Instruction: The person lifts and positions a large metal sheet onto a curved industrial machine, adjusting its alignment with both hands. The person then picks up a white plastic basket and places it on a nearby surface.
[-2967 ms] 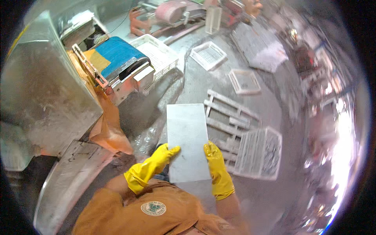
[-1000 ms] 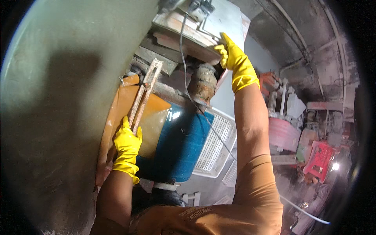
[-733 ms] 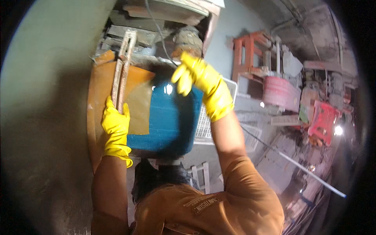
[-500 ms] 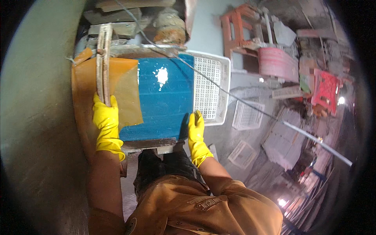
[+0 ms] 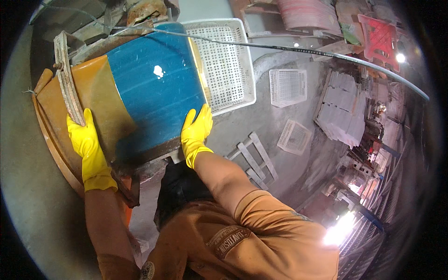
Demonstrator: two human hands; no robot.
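Observation:
A smooth, glossy blue surface (image 5: 154, 93) covers the right part of the bench, with a bright reflection on it. To its left lies an orange-yellow sheet (image 5: 95, 77), and across that sheet a narrow wooden bar (image 5: 67, 81) runs away from me. My left hand (image 5: 87, 142), in a yellow rubber glove, is closed round the bar's near end. My right hand (image 5: 196, 133), gloved alike, is at the near right corner of the blue surface, thumb and fingers apart. Its fingertips touch the edge by a thin yellowish strip (image 5: 199, 70).
A white perforated crate (image 5: 249, 70) adjoins the bench on the right. Smaller white baskets (image 5: 288, 88), a pale slatted frame (image 5: 254, 158) and a stack of grey slabs (image 5: 343, 107) are on the floor. A cable (image 5: 298, 47) crosses above. A red plastic stool (image 5: 379, 39) stands far right.
The view has swung, so the bench appears further left and tilted. My left hand still holds the bar. My right hand has come from beside the blue surface onto its near right corner.

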